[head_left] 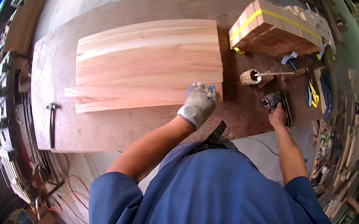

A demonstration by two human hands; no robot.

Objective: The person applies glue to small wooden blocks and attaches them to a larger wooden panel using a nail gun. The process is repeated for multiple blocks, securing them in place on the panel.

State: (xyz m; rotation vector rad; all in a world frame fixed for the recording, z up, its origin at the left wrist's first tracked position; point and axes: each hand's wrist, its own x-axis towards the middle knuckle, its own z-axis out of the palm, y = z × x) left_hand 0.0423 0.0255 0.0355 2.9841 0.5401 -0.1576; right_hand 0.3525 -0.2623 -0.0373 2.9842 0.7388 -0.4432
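My left hand, in a grey work glove with blue at the fingertips, rests on the near right corner of a stack of pale reddish wooden boards. Its fingers look apart and grip nothing. One board juts out past the others at the left. Bare, my right hand is closed around a black and red hand-held power tool near the table's front edge; its exact kind is hard to make out. Beyond it stands a round wooden pot with white stuff at its mouth and a stick across it.
The brown worktable carries a hammer at the left. A block bundle with a yellow strap stands at the right back. Yellow-handled tools lie at the far right. Hoses trail on the floor; stacked timber lines both sides.
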